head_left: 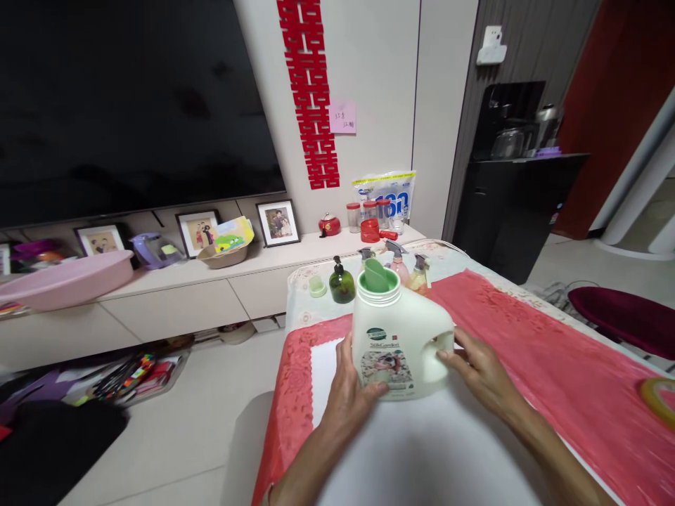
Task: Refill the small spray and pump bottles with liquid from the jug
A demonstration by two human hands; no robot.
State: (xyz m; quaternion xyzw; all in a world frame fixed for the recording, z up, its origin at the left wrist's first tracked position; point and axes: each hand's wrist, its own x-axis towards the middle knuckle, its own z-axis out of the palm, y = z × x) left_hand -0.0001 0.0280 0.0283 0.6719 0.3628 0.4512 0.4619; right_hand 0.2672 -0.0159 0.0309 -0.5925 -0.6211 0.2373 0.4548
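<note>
1. Between the two hands stands the detergent jug [393, 337], upright on a white mat [422, 450] that lies over the red tablecloth [553, 351].
2. The left hand [351, 393] is clamped on the jug's lower left side. Its thumb lies across the front, beside the label [387, 369], and the fingers wrap behind out of view.
3. The right hand [482, 372] is closed on the jug from the opposite side, with its fingertips against the moulded handle.
4. Gripping from both sides seems to brace the jug so it stays level. That matters because its neck looks uncovered, with the green spout [377, 275] showing at the top.
5. Just beyond the hands, past the jug, smaller bottles stand in a row: a dark green pump bottle [342, 282] and some spray bottles [398, 260]. They are grouped at the table's far end, apart from the mat.
6. A pale green cap [317, 285] sits left of the pump bottle. I cannot tell whether it belongs to the jug.
7. Well off to the right of the right hand, a tape roll [659, 397] lies on the cloth near the table's edge.
</note>
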